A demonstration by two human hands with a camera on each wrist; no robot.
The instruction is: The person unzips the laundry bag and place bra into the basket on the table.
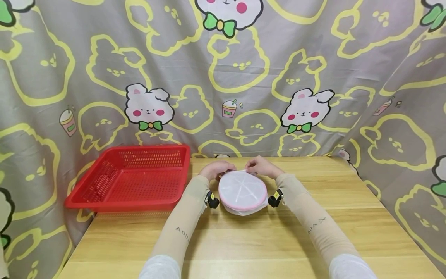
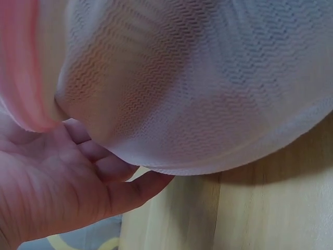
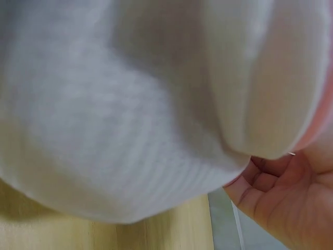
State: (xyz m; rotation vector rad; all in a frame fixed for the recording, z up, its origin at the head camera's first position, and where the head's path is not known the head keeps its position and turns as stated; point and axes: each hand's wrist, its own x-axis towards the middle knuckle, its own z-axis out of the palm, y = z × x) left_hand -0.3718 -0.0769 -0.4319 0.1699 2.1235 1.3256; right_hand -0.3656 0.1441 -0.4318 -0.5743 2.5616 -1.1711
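A round white mesh laundry bag [image 1: 242,190] with a pink rim is held above the wooden table, its top panel facing up. My left hand [image 1: 217,168] grips its far edge on the left, and my right hand [image 1: 263,166] pinches that edge on the right. Up close in the left wrist view, zigzag mesh [image 2: 197,94] droops below the pink band, and the left fingers [image 2: 127,192] bend in at its lower edge. In the right wrist view the blurred white fabric [image 3: 104,130] hides the right fingertips; the palm shows beside it.
To the left, a red plastic basket [image 1: 179,188] with slotted walls stands close to my left forearm. Behind the wooden table [image 1: 223,248] hangs a grey curtain [image 1: 195,69] with cartoon prints, which also runs along both sides.
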